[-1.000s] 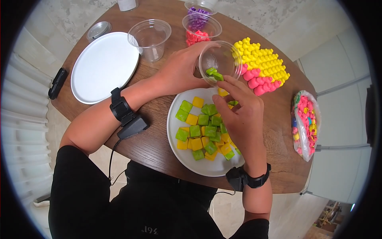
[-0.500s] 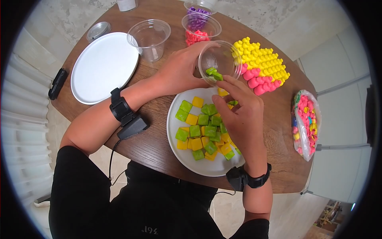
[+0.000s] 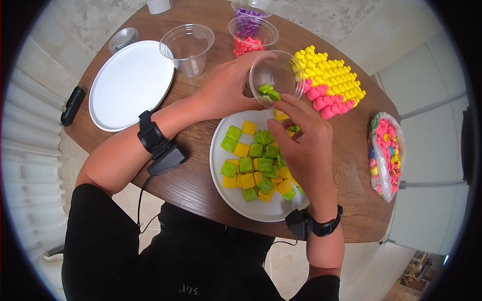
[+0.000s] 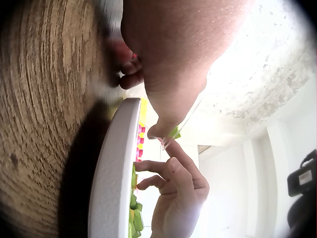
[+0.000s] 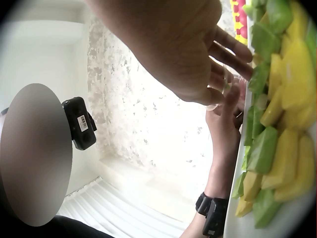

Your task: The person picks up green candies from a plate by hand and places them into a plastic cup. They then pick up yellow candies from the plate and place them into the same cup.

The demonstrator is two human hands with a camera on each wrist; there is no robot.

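"At the near rim of the clear plastic cup (image 3: 288, 75), what are the fingers doing?"

"The right hand (image 3: 306, 143) has its index finger by the rim, thumb apart below; whether the tip touches a piece, I can't tell. The left hand (image 3: 226, 88) grips the cup round its side."

"And the green pieces (image 3: 270, 92) inside?"

"Low in the cup, just beside that index fingertip. The cup's long axis is tipped, its mouth up and toward the right hand, the nearer one to them."

"Below?"

"Green and yellow squares (image 3: 258, 164) on a round plate (image 3: 228, 198), partly under the right hand, on the brown wooden table (image 3: 198, 160)."

"Farther out?"

"Yellow and pink bottle-shaped pieces (image 3: 334, 83) past the cup, a mottled wall (image 3: 326, 15), a white curtain (image 3: 30, 150) off left."
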